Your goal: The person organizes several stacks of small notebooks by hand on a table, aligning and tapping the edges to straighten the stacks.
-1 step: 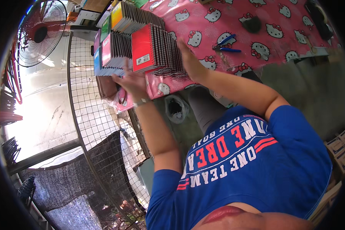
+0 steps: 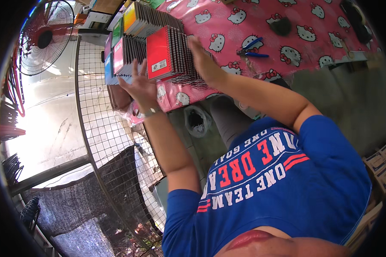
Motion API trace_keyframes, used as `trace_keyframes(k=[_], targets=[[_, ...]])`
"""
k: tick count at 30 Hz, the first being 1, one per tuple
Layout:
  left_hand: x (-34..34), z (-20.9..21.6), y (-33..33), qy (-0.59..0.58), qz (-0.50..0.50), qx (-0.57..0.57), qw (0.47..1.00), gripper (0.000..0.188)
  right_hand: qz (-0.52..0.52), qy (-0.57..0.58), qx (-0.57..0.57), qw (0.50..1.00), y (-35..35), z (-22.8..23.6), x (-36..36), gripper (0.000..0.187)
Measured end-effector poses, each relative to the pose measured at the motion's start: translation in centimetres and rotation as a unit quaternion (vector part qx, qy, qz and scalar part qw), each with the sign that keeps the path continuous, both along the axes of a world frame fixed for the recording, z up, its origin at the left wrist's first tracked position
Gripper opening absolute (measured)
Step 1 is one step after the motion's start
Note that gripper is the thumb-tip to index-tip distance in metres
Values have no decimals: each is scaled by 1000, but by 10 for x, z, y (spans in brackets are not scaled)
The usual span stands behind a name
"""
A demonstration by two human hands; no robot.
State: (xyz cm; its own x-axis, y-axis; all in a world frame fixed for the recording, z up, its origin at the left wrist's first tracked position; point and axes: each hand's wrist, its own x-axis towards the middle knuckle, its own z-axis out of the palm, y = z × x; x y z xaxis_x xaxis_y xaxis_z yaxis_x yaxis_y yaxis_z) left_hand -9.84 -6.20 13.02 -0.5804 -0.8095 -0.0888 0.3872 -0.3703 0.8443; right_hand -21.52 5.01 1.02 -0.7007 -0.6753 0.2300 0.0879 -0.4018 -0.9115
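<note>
A stack of spiral notebooks with a red cover point(image 2: 158, 53) on top stands near the table's front edge. My right hand point(image 2: 206, 64) is upright along its right side, fingers stretched out; whether it touches the spirals is hard to tell. My left hand point(image 2: 140, 89) is at the lower left of that stack, fingers spread, in front of the pink-covered notebooks point(image 2: 123, 55). Neither hand holds anything. Behind are more stacks, with a yellow notebook point(image 2: 133, 21) and a green notebook point(image 2: 117, 31) on top. A blue notebook point(image 2: 109, 64) shows at the left.
Blue-handled pliers point(image 2: 255, 50) lie on the pink patterned tablecloth point(image 2: 218, 25) to the right, with a dark round object point(image 2: 281, 26) beyond. Below the table edge hangs or stands a clear plastic bag point(image 2: 198, 122). At the left are a wire mesh point(image 2: 98, 107) and a fan point(image 2: 45, 38).
My left hand has shifted a little left, its fingers now more clearly spread. My right hand has moved left toward the red-topped stack, which sits slightly further left.
</note>
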Motion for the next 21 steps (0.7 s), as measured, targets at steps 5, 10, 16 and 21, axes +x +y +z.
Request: trace_keyframes(k=[5, 10, 16, 21], targets=[[-11, 33, -21, -309, -162, -77, 934, 48, 41, -50, 243, 968, -8, 120, 17, 92], [-12, 26, -14, -296, -172, -96, 935, 31, 92, -16, 206, 974, 6, 99, 2, 99], [-25, 32, 5, -339, -175, -164, 910, 37, 103, 430, 297, 846, 91, -43, -129, 75], [-24, 33, 12, -374, -101, -288, 876, 50, 50, 674, 370, 637, 158, -106, -159, 54]])
